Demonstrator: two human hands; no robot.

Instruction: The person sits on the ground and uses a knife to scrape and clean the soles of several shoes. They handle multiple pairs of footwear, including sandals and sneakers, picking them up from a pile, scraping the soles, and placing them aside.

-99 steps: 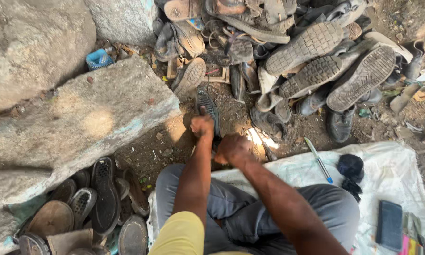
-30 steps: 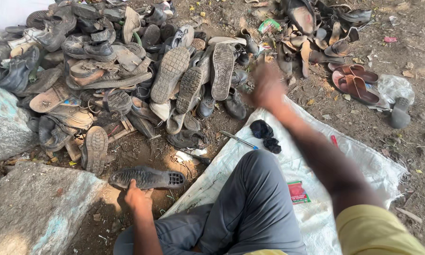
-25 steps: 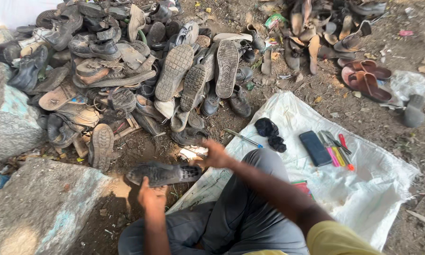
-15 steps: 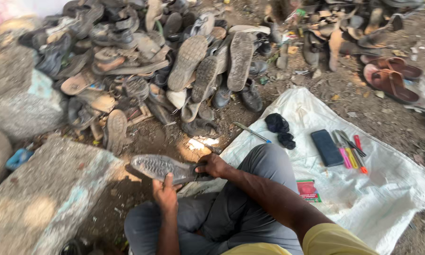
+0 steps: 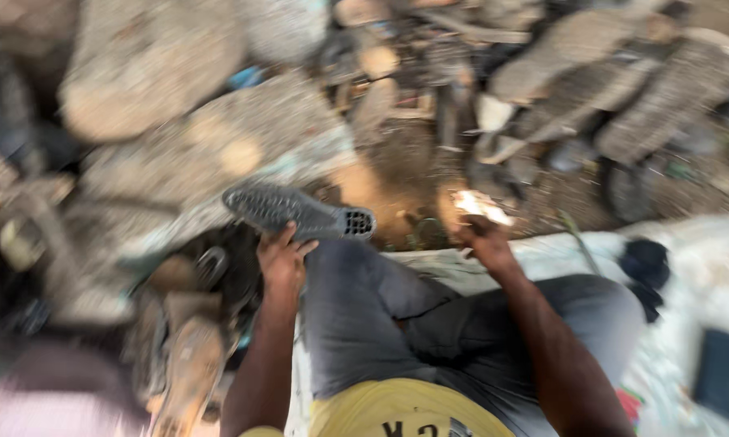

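Observation:
The picture is blurred by motion. My left hand [image 5: 282,260] holds a grey shoe sole [image 5: 298,212] by its near edge, tread side up, just above my left knee. My right hand [image 5: 479,235] is closed on a small pale object [image 5: 479,205] that I cannot make out, in front of my right knee. I sit on the ground with my legs in grey trousers [image 5: 413,316] folded under me.
A big grey rock [image 5: 219,154] lies at the left. A heap of old shoes and soles [image 5: 591,89] fills the back right; more soles [image 5: 182,356] lie at my left. White sheet [image 5: 704,275] under me holds dark round pieces [image 5: 644,263] and a black flat case [image 5: 724,372].
The view has swung left, so the rock fills the left side. My right hand came back from the shoe heap to my knee. My left hand lifted the grey sole off the ground.

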